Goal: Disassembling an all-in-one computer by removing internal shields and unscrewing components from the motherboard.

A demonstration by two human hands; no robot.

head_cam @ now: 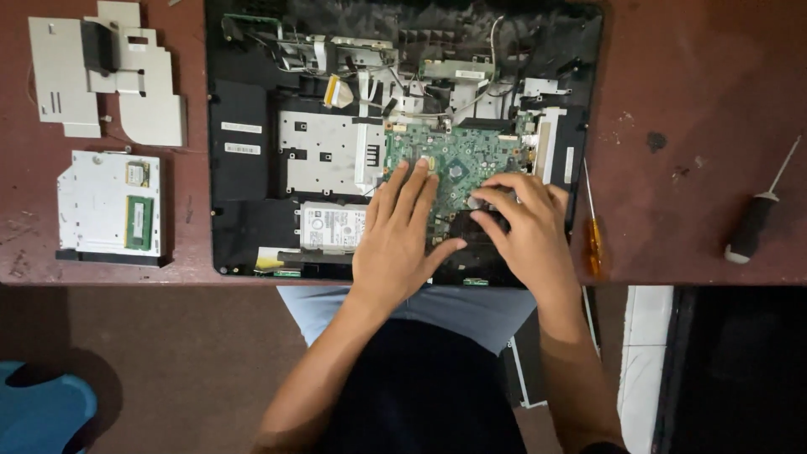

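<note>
While the opened laptop chassis [244, 168] lay on the reddish table [689, 101], its green circuit board [458, 160] sat centre-right inside. The left hand [399, 240] rested flat on it, fingers spread; the right hand [521, 223] curled, perhaps pinching a small part.

A scuffed reddish-brown table [672, 101] is seen. On it are laid an opened black computer chassis [239, 168], grey metal shield plates [109, 71], an optical drive [105, 206], an orange-handled screwdriver [593, 240] and a black-handled screwdriver [752, 223].
</note>
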